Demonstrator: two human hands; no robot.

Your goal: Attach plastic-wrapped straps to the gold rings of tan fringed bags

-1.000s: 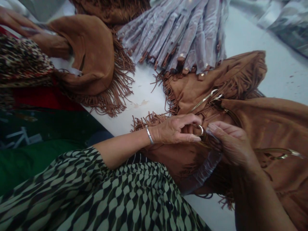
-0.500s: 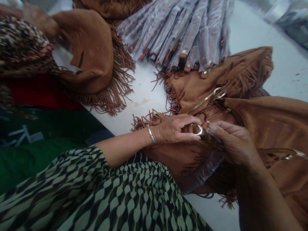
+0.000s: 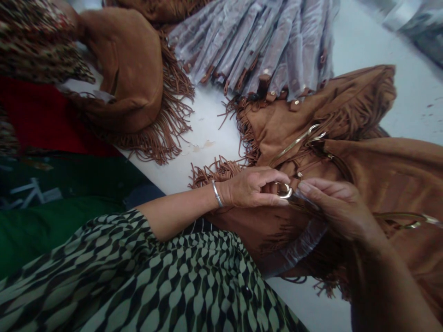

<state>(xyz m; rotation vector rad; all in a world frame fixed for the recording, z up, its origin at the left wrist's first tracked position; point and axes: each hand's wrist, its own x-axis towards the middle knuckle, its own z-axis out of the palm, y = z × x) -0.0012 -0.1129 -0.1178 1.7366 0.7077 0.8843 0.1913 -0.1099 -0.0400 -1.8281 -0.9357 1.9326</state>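
Observation:
My left hand [image 3: 254,186], with a silver bangle at the wrist, is closed around a shiny metal ring [image 3: 285,190]. Close by on the right, my right hand [image 3: 334,203] pinches the end of a brown strap [image 3: 295,185] beside that ring. Clear plastic wrapping [image 3: 304,242] trails from below the right hand across the bag. Both hands are over a brown fringed bag [image 3: 242,226] lying on the table. How the strap end sits against the ring is partly hidden by the fingers.
Plastic-wrapped straps [image 3: 256,46] are fanned out on the white table [image 3: 204,147]. More brown fringed bags [image 3: 384,175] with gold zippers lie on the right. At upper left, a co-worker's patterned sleeve [image 3: 38,46] is beside another fringed bag [image 3: 134,69].
My right hand has shifted slightly down with the strap end, and its fingers have moved a little. My left hand stays at the ring. The co-worker's arm at upper left has moved.

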